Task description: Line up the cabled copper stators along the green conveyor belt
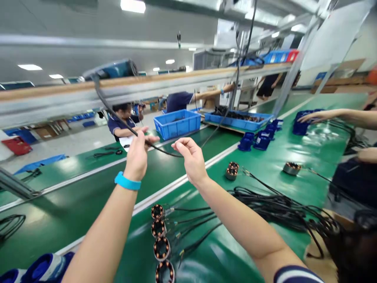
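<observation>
My left hand (pixel 138 151), with a light blue wristband (pixel 127 181), is raised above the bench, its fingers stretched out and apart. A black cable (pixel 163 150) sags past it; whether it touches the fingers I cannot tell. To the right, my right hand (pixel 191 157) has its fingers curled and the thumb pressed against them. The cable meets its edge, but what the fingers pinch, if anything, is hidden. Below my hands, several copper-wound stator rings (pixel 161 248) stand in a row on the green bench (pixel 135 243), with black leads (pixel 194 226) running right.
A shelf (pixel 176 80) crosses ahead, carrying a teal power tool (pixel 114 70). Beyond are a blue bin (pixel 178 125) and a blue tray (pixel 241 121). Blue housings (pixel 262 138) and a bundle of cables (pixel 271 208) lie rightward. A co-worker's hand (pixel 319 116) reaches in at right.
</observation>
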`<action>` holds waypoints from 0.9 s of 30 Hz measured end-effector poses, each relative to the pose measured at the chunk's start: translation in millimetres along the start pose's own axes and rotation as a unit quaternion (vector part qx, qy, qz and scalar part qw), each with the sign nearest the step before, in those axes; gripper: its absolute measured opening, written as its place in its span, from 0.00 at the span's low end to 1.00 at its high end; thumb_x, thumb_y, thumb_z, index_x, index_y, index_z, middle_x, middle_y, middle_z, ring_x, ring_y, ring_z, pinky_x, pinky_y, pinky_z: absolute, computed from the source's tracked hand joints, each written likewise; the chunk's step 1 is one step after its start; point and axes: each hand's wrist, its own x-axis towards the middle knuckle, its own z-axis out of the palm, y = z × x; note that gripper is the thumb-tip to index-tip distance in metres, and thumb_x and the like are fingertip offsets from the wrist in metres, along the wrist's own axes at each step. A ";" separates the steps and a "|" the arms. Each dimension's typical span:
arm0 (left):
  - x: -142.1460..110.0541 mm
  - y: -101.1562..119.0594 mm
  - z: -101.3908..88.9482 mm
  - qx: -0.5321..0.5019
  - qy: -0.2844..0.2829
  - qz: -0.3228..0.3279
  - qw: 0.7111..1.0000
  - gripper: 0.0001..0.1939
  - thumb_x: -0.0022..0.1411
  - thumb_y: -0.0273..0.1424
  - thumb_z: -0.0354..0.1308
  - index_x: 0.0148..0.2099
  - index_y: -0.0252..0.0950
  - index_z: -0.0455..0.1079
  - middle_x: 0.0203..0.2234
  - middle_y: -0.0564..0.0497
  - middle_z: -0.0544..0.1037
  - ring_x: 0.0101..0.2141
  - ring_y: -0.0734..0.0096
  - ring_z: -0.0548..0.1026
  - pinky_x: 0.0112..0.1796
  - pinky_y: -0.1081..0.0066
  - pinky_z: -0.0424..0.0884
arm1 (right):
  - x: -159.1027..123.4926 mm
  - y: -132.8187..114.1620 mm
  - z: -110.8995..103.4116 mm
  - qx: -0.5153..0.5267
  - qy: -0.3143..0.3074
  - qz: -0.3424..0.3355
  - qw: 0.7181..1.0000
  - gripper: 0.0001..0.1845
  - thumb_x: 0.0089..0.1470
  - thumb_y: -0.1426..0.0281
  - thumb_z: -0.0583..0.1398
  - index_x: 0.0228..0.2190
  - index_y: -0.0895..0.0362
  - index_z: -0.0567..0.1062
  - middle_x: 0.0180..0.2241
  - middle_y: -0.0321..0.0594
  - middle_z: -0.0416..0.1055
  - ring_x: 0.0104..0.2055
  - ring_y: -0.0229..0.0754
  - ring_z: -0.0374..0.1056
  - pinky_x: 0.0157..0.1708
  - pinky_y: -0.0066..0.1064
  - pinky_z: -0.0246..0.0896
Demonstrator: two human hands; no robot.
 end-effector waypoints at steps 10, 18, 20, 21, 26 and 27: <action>-93.4 103.1 13.2 -0.187 0.014 -0.051 0.981 0.21 0.74 0.42 0.49 0.29 0.37 0.58 0.17 0.60 0.52 0.19 0.78 0.56 0.31 0.74 0.66 | 85.4 -50.3 107.7 0.225 -0.195 0.285 0.911 0.29 0.65 0.45 0.54 0.44 0.60 0.73 0.48 0.48 0.71 0.50 0.45 0.69 0.42 0.38 0.74; -214.9 56.2 12.1 -0.131 -0.070 -0.165 0.975 0.22 0.75 0.47 0.42 0.50 0.38 0.70 0.45 0.45 0.78 0.51 0.61 0.75 0.55 0.61 0.68 | 77.0 -114.9 160.7 0.312 -0.204 0.308 0.875 0.14 0.69 0.65 0.51 0.37 0.62 0.70 0.35 0.44 0.68 0.36 0.37 0.67 0.25 0.23 0.66; -227.9 48.2 0.2 -0.035 0.024 -0.143 0.989 0.23 0.75 0.47 0.44 0.64 0.44 0.61 0.62 0.46 0.68 0.62 0.60 0.67 0.63 0.58 0.61 | 47.4 -122.7 150.0 0.308 -0.202 0.285 0.885 0.05 0.61 0.75 0.55 0.35 0.62 0.71 0.36 0.44 0.68 0.35 0.35 0.65 0.20 0.20 0.58; -232.2 48.6 -6.2 0.020 0.075 -0.107 0.991 0.24 0.74 0.46 0.45 0.68 0.48 0.56 0.66 0.48 0.63 0.65 0.60 0.62 0.66 0.57 0.58 | 27.5 -124.0 137.7 0.305 -0.208 0.275 0.888 0.04 0.58 0.76 0.58 0.36 0.61 0.73 0.37 0.45 0.67 0.35 0.36 0.65 0.20 0.21 0.58; -247.2 74.8 -16.0 0.296 0.150 0.130 0.934 0.40 0.69 0.46 0.56 0.74 0.52 0.39 0.73 0.51 0.45 0.72 0.52 0.43 0.70 0.47 0.50 | -86.7 -115.3 15.7 0.077 -0.283 0.264 0.919 0.24 0.46 0.59 0.70 0.47 0.37 0.76 0.40 0.46 0.67 0.36 0.47 0.66 0.23 0.37 0.63; -249.0 80.3 -12.0 0.340 0.141 0.162 0.915 0.45 0.66 0.49 0.58 0.75 0.51 0.37 0.73 0.49 0.45 0.72 0.50 0.42 0.70 0.46 0.50 | -104.4 -113.8 -10.9 -0.022 -0.346 0.264 0.900 0.23 0.51 0.53 0.68 0.49 0.35 0.74 0.40 0.47 0.68 0.37 0.47 0.68 0.27 0.38 0.67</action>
